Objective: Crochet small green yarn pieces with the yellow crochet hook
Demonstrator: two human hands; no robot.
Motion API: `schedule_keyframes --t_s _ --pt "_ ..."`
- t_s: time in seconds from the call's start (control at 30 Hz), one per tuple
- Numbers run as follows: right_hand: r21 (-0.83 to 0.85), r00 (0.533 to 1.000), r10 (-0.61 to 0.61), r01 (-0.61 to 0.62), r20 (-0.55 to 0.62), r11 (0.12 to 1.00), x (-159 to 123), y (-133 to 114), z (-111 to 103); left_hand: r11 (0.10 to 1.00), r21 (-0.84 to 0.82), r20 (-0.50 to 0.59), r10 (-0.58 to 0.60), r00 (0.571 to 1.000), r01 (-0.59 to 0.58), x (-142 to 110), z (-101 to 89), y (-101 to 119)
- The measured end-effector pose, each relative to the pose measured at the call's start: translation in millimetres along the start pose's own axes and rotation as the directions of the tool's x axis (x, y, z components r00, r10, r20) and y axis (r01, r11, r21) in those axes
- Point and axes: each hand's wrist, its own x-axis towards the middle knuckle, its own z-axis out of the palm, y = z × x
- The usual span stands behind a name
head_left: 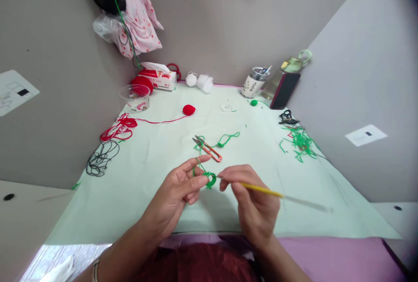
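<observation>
Low in the middle of the head view, my left hand (183,186) pinches a small ring of green crochet (212,181) between thumb and fingers. Green yarn runs from the ring over its raised index finger. My right hand (256,199) grips a crochet hook (261,189) with a yellow handle, pen-fashion. The hook's tip is at the ring; whether it passes through a stitch is too small to tell. Just beyond the hands lie orange-handled thread snips (210,151) with green yarn across their blades. Beside them is a looped green yarn piece (225,140).
A red yarn ball (188,110) lies mid-table, its strand leading to tangled red yarn (120,127) at left. Dark cord (102,158) is nearby. Green scraps (302,142), a phone (285,91), a bottle (274,82) and a pen jar (253,83) line the right. A tissue pack (160,77) stands behind.
</observation>
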Motion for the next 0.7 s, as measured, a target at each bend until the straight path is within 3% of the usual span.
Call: schedule_keyframes --t_s 0.1,0.17,0.27,0.33,0.4,0.57,0.63,0.7 --pt "0.319 0.973 0.228 -0.208 -0.026 0.925 8 0 1 0.986 0.125 -0.049 0.113 0.992 -0.107 0 -2.0 -3" --pt "0.310 0.972 0.236 -0.221 -0.014 0.925 9 0 5 0.964 0.210 -0.070 0.182 0.981 -0.164 0 -2.4 -7" --pt "0.073 0.997 0.050 -0.046 -0.057 0.996 2 -2 14 0.957 0.231 -0.084 0.202 0.976 -0.178 0 -0.9 -10" --pt "-0.054 0.993 -0.073 0.068 -0.096 0.996 -5 -2 19 0.973 0.176 -0.072 0.162 0.984 -0.147 0 0.8 -10" --pt "-0.108 0.985 -0.123 0.111 -0.120 0.988 -11 0 21 0.986 0.124 -0.055 0.120 0.991 -0.113 -1 2.0 -9" --pt "-0.370 0.958 -0.282 0.279 0.048 0.886 -19 10 14 0.975 0.159 -0.078 0.166 0.983 -0.152 -2 1.7 -13" --pt "-0.405 0.943 -0.326 0.325 0.068 0.855 -18 9 12 0.978 0.139 -0.081 0.167 0.983 -0.155 -3 2.5 -14" --pt "-0.320 0.951 -0.307 0.282 -0.027 0.904 -14 6 13 0.993 0.066 -0.055 0.099 0.994 -0.095 -3 4.3 -13"
